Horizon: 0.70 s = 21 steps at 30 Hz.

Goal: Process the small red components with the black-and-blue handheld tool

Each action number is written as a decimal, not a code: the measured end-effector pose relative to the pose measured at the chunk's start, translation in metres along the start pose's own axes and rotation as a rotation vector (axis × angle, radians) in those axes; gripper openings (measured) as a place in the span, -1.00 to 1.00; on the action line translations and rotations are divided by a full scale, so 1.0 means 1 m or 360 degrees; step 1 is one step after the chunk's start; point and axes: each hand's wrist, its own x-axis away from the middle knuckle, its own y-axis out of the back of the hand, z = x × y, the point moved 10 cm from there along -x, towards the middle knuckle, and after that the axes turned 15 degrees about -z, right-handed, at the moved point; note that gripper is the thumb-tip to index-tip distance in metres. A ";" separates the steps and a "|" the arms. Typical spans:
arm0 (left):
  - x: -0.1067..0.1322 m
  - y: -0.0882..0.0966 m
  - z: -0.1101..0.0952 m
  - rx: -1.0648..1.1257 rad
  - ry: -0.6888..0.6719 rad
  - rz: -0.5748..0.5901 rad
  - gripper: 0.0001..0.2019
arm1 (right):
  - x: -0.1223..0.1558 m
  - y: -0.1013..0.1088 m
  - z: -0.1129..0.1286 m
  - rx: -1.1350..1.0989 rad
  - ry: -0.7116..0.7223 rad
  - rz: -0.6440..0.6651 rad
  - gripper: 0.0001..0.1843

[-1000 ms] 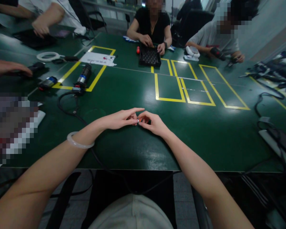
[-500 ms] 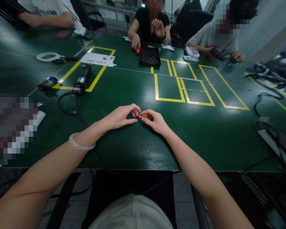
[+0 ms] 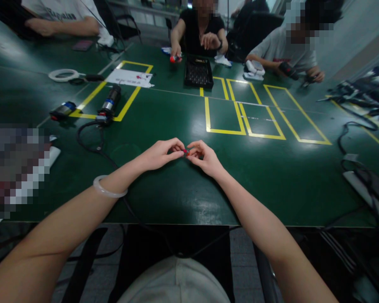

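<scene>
A small red and dark piece (image 3: 186, 152), too small to name, sits between the fingertips of my two hands above the green table (image 3: 183, 189). My left hand (image 3: 162, 154) pinches it from the left, thumb below and curled fingers above. From the right, my right hand (image 3: 205, 158) holds its other side between thumb and fingertips, with the upper fingers bent over it. The fingertips hide much of the piece. A pale bangle (image 3: 109, 187) circles my left wrist.
Black cylindrical tools (image 3: 110, 101) with a cable (image 3: 82, 139) lie left on yellow tape outlines. A black tray (image 3: 198, 73) stands across the table before a co-worker (image 3: 202, 33) holding a red object (image 3: 174, 59). Another person (image 3: 290, 59) sits right. A pixelated item (image 3: 15, 164) is at left.
My hands have shifted slightly, and the small piece is turned so its red part shows higher and nearer my left fingertips. The co-worker's hand with the red object has moved left and up.
</scene>
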 end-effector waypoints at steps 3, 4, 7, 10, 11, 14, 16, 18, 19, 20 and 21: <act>0.000 -0.005 0.006 0.0143 0.0135 0.0053 -0.67 | 0.001 -0.001 0.008 0.0113 0.0136 0.0016 -0.76; 0.000 -0.006 0.007 0.0187 0.0164 0.0069 -0.66 | 0.002 -0.002 0.011 0.0143 0.0174 0.0024 -0.77; -0.001 -0.008 0.009 0.0272 0.0207 0.0098 -0.65 | 0.004 -0.002 0.017 0.0203 0.0247 0.0023 -0.82; -0.001 -0.011 0.010 0.0270 0.0214 0.0122 -0.66 | 0.004 -0.001 0.019 0.0235 0.0281 -0.0008 -0.84; -0.001 -0.012 0.011 0.0258 0.0206 0.0131 -0.66 | 0.003 0.000 0.020 0.0244 0.0285 -0.0021 -0.84; -0.004 -0.006 0.020 0.0172 0.0173 0.0095 -0.64 | 0.002 0.004 0.018 0.0285 0.0263 -0.0058 -0.83; -0.011 0.013 0.032 0.0000 0.0138 -0.0055 -0.62 | 0.000 0.007 0.016 0.0309 0.0235 -0.0082 -0.82; -0.019 0.049 0.047 -0.0320 0.0095 -0.0310 -0.62 | -0.001 0.009 0.016 0.0308 0.0218 -0.0101 -0.82; -0.022 0.072 0.056 -0.0532 0.0084 -0.0458 -0.62 | -0.001 0.010 0.015 0.0305 0.0213 -0.0103 -0.82; -0.023 0.095 0.064 -0.0736 0.0091 -0.0594 -0.62 | -0.002 0.010 0.015 0.0298 0.0210 -0.0103 -0.82; -0.024 0.118 0.075 -0.0909 0.0116 -0.0691 -0.60 | -0.002 0.010 0.015 0.0298 0.0204 -0.0099 -0.82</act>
